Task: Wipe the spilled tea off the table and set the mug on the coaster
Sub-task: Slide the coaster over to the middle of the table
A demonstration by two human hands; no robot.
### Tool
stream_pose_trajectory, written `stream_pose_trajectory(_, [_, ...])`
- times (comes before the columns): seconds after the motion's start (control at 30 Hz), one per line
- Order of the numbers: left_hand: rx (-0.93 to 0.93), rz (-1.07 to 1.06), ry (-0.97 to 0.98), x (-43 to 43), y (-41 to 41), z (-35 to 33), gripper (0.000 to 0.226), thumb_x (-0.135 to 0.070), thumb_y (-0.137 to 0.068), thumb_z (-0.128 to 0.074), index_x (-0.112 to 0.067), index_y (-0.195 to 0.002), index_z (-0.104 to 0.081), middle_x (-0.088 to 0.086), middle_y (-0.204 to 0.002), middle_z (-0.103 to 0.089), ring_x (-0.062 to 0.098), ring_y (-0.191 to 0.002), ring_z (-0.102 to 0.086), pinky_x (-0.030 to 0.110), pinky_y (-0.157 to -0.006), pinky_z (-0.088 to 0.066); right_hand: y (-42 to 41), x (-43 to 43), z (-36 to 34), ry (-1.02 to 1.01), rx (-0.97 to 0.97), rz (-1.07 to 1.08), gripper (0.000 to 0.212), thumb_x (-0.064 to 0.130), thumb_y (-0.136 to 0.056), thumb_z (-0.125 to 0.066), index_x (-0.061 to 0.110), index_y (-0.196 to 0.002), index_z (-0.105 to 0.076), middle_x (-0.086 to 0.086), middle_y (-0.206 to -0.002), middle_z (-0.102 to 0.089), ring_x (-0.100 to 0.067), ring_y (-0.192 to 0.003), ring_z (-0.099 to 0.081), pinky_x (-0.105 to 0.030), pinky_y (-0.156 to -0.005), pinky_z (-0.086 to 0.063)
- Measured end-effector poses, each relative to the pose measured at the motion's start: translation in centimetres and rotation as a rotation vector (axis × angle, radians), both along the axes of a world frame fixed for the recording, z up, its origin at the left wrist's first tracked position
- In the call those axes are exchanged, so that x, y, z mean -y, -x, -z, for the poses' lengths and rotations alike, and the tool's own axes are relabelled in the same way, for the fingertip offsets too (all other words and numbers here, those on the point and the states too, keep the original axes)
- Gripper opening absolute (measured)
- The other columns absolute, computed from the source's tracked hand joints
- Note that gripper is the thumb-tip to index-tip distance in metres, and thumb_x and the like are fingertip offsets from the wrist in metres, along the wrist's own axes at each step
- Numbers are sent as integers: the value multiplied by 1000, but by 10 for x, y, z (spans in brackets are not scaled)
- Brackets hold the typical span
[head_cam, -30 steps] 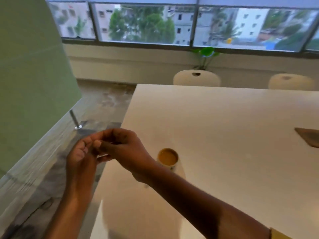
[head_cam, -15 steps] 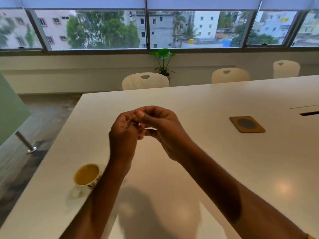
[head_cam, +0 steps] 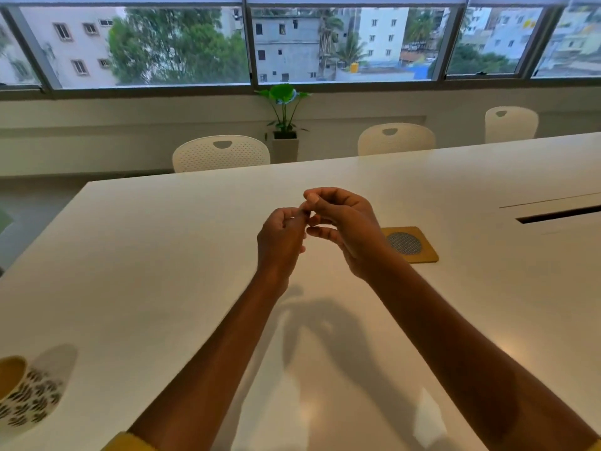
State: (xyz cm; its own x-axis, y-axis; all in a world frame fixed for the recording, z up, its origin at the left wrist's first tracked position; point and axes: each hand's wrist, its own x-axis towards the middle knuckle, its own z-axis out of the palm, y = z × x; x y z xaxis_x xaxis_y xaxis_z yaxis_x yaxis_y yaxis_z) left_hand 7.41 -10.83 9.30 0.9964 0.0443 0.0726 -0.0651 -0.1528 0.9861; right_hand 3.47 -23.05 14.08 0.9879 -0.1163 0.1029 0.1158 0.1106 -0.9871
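Head view: my left hand (head_cam: 281, 237) and right hand (head_cam: 341, 227) meet above the white table (head_cam: 162, 255), fingers curled with tips touching; whether they pinch anything I cannot tell. No wiping has begun, I judge; the next move calls for a cloth, none visible. The mug (head_cam: 22, 395), tea-filled, stands at my near left, well apart from the coaster (head_cam: 410, 245); chairs (head_cam: 221, 153) and windows lie beyond.

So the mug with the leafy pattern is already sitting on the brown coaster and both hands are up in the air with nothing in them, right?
Not quite. The head view shows the mug sitting on the bare table at the near left, far from the brown coaster, which has nothing on it. The rest holds: the left hand and right hand are raised together above the table, holding nothing I can see.
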Motion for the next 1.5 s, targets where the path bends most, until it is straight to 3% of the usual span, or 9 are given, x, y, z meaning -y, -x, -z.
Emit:
stream_pose_trajectory(0.2, [-99,96,-84,90,-37,23,54,-68,-99,-62,-19,-120,-69,3,-109,-77,22,-101,-73,43,-92,-67,-34,92,23,21,-78,158,23,26,-103,-70,10,-118,-76,-13,-111,-80,-27,-104,-78,-37,-86,-63])
stream_pose_trajectory(0.4, [-359,151,-102,162,-79,57,31,-41,-104,-68,-11,-96,-68,13,-108,-76,34,-103,-77,49,-97,-66,-78,184,64,95,-231,386,14,17,-101,-72,13,-114,-77,-7,-112,-78,-23,-103,-73,-33,-79,-62])
stream_pose_trajectory(0.53, [-483,141,-99,192,-93,76,37,-32,-103,-67,-6,-130,-63,14,-125,-70,30,-99,-70,39,-83,-65,-103,244,110,284,-307,550,6,15,-95,-76,19,-92,-79,-9,-100,-79,-22,-87,-71,-45,-88,-65])
stream_pose_trajectory(0.67, [-567,127,-110,213,-102,88,33,-24,-102,-65,-6,-129,-60,14,-120,-65,28,-94,-65,40,-87,-60,-112,280,149,634,-314,637,14,15,-96,-73,9,-103,-83,-9,-100,-81,-23,-92,-73,-47,-96,-62])
stream_pose_trajectory(0.87, [-616,130,-79,236,-107,99,28,-22,-104,-64,-9,-129,-59,8,-111,-55,30,-106,-60,42,-97,-61,-119,302,179,910,-477,548,24,19,-91,-72,-2,-85,-79,-18,-83,-78,-34,-79,-73,-42,-73,-60])
stream_pose_trajectory(1.1, [-628,87,-63,247,-113,102,25,-22,-101,-66,-12,-123,-60,8,-109,-56,31,-107,-63,42,-98,-62,-126,307,181,816,-555,563,20,14,-90,-71,-4,-93,-80,-20,-91,-79,-29,-76,-66,-35,-70,-52])
stream_pose_trajectory(1.27, [-657,-15,38,235,-112,107,17,-20,-102,-66,-9,-112,-57,9,-106,-61,28,-98,-62,36,-81,-57,-120,309,180,643,-549,540,25,17,-92,-79,-2,-108,-81,-19,-105,-79,-35,-101,-74,-50,-95,-62])
stream_pose_trajectory(1.43, [-625,-66,62,205,-105,105,27,-20,-100,-68,-1,-119,-68,13,-112,-71,23,-85,-65,28,-63,-53,-113,287,165,512,-466,511,15,6,-88,-81,0,-101,-81,-15,-96,-79,-32,-94,-76,-53,-94,-64])
stream_pose_trajectory(1.5, [-590,-92,58,187,-104,102,21,-18,-98,-71,-1,-111,-68,10,-101,-69,18,-74,-62,28,-63,-54,-113,270,157,492,-447,490,10,4,-88,-81,1,-98,-80,-14,-93,-77,-33,-94,-76,-53,-92,-65])
